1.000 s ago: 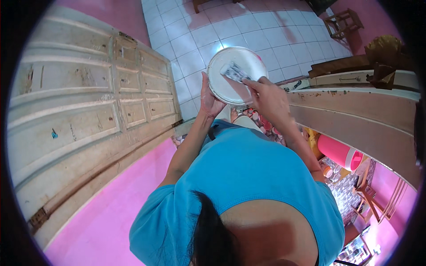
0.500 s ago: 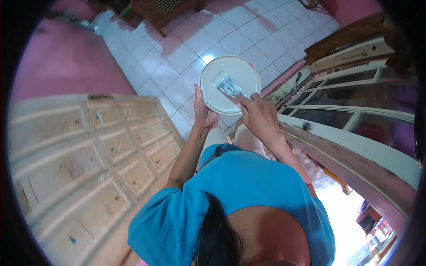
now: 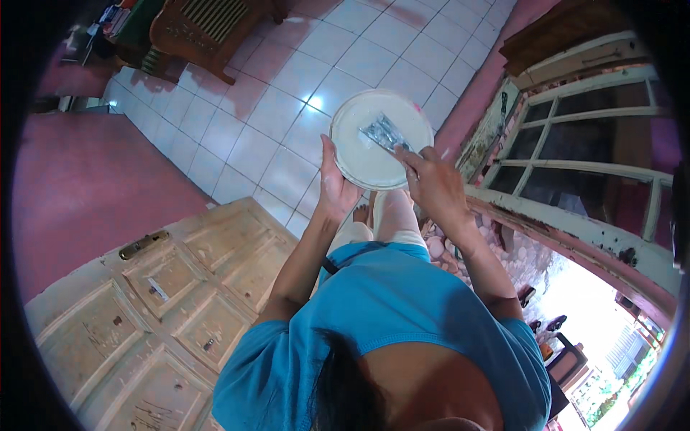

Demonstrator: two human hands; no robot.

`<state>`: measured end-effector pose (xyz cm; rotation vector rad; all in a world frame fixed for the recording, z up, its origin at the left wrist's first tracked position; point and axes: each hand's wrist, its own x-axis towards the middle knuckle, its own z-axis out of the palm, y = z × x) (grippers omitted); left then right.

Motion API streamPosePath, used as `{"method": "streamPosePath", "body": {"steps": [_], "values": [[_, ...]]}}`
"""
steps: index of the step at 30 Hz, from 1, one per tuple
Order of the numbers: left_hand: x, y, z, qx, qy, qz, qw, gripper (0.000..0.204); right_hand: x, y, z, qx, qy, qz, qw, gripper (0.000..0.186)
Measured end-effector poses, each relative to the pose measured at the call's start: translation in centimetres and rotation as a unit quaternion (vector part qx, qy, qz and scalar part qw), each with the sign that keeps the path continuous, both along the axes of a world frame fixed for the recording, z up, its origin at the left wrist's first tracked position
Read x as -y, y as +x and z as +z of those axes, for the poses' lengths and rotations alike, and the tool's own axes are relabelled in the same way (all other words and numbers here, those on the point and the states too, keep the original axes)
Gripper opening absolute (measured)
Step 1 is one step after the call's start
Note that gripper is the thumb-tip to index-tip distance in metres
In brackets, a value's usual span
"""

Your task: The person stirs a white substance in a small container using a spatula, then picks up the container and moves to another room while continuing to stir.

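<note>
My left hand (image 3: 336, 179) holds a round white lid (image 3: 356, 147) from its left edge, thumb up along the rim, the other fingers mostly hidden beneath it. The lid carries pale smears and a pink mark on its far rim. My right hand (image 3: 430, 179) grips a putty knife (image 3: 381, 129) by the handle; its flat metal blade, streaked with white, lies over or on the middle of the lid. The point where blade and lid meet is too small to make out clearly.
A worn cream panelled door (image 3: 172, 302) is at lower left. A white-framed glass window (image 3: 575, 176) lines the right side, above a bright opening. A carved wooden seat (image 3: 187, 39) stands on white tiles (image 3: 280, 172) ahead, beside pink walls (image 3: 122, 172).
The view has swung, bringing more floor, the wooden seat and the window into sight, with the door now lower. Both hands still hold lid and knife; the blade has shifted slightly.
</note>
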<state>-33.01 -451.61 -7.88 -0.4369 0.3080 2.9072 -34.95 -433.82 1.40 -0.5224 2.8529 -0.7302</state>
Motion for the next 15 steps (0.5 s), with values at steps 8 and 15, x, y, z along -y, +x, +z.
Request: {"method": "streamPosePath", "body": {"steps": [8,15], "values": [[4.6,-9.4,-0.8,-0.009,-0.057,0.005,0.998,0.072,1.8,-7.5,2.5,0.016,-0.004,-0.027,0.999,0.027],[8.6,-20.8,0.3,-0.043,-0.044,-0.028,0.998,0.074,2.5,-17.5,5.5,0.043,0.021,-0.056,0.997,0.024]]}}
